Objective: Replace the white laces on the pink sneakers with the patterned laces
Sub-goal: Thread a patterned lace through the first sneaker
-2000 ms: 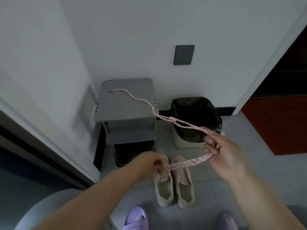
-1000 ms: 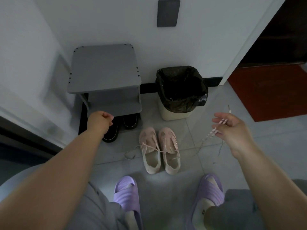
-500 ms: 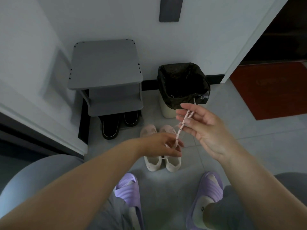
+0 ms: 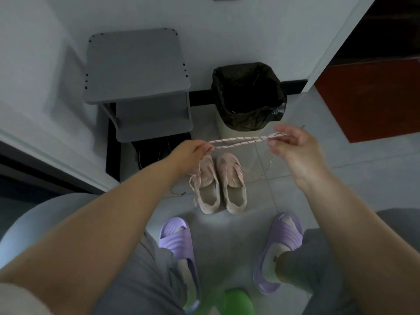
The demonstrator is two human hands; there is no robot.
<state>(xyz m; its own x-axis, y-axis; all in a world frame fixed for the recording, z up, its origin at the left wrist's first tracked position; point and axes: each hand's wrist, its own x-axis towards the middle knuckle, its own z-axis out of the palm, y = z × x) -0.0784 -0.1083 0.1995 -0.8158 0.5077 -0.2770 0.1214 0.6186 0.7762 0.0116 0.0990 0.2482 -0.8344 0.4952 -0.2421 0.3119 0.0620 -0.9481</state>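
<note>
A pair of pink sneakers [image 4: 219, 183] stands on the grey floor tiles between my arms, toes pointing to the wall. A patterned pink-and-white lace [image 4: 242, 141] is stretched doubled, almost level, above the sneakers. My left hand [image 4: 193, 152] pinches its left end; loose lace hangs from this hand down beside the left sneaker. My right hand [image 4: 293, 144] pinches the right end between thumb and fingers. A thin lace [image 4: 264, 169] lies faintly on the floor right of the sneakers.
A grey two-tier shoe rack [image 4: 136, 71] stands against the wall, dark shoes [image 4: 154, 153] under it. A bin with a black liner [image 4: 248, 96] sits to its right. My feet wear purple slippers [image 4: 179, 251]. A red mat [image 4: 375, 98] lies at far right. A green object [image 4: 236, 302] is below.
My hands have drawn apart, pulling the doubled patterned lace taut between them. Half a second ago they were close together with the lace hanging nearly upright.
</note>
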